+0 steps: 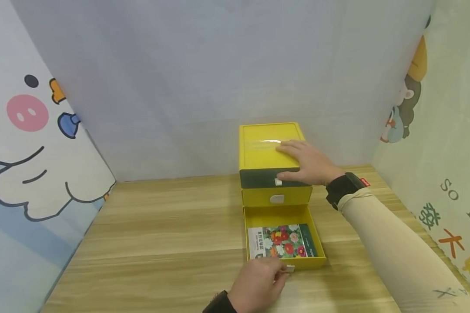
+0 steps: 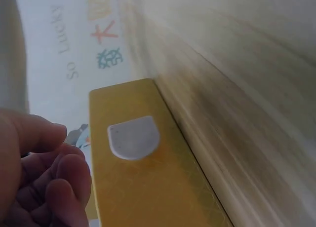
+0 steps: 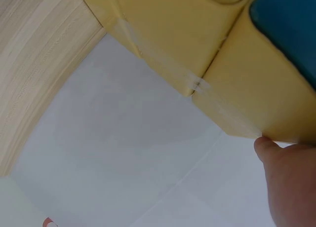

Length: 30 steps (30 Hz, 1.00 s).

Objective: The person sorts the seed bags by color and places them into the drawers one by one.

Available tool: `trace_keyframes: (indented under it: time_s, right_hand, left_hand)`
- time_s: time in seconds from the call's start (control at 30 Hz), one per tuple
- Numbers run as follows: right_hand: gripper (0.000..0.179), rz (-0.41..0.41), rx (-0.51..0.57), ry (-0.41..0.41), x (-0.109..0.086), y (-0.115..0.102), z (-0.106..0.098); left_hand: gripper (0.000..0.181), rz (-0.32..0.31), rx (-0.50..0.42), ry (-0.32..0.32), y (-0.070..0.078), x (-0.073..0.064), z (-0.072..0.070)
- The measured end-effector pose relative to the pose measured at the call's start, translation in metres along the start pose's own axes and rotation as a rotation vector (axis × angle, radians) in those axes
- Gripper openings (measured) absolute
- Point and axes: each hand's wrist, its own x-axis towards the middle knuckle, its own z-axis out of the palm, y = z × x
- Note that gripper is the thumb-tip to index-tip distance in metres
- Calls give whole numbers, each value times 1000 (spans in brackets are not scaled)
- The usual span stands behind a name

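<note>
A yellow box (image 1: 272,145) with stacked drawers stands toward the back. Its lowest drawer (image 1: 246,237) is pulled out and holds a packet (image 1: 283,241) with printed flowers. My left hand (image 1: 259,280) is at this drawer's front, fingers loosely curled. The left wrist view shows the fingers (image 2: 69,175) beside the front's edge, apart from the white tab (image 2: 134,138), with nothing visible between them. My right hand (image 1: 311,163) rests on the box's right part, fingers extended over the top and thumb toward the dark front panel (image 1: 258,178). The right wrist view shows only part of that hand.
The box and drawer stand on a wood-grain table (image 1: 172,230). A pale curtain (image 1: 180,87) hangs behind. Printed panels stand at the left (image 1: 31,174) and right (image 1: 427,174). A small red tag (image 1: 365,182) shows beyond the right wrist.
</note>
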Motion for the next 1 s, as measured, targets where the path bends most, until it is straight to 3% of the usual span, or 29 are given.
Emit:
trace_keyframes:
  time_s: [0.17,0.43,0.8,1.0]
  right_hand:
    - [81,8,7,1,-2,1,1]
    - [81,5,6,0,0,1,1]
    - [82,15,-6,-11,0,-3,-1]
    - [82,16,-5,-7,-1,-2,-2]
  left_hand:
    - [3,83,159,-14,3,6,15]
    - [17,83,300,-51,3,11,27]
    - [12,43,315,-96,3,16,29]
    - [5,26,301,-151,5,19,26]
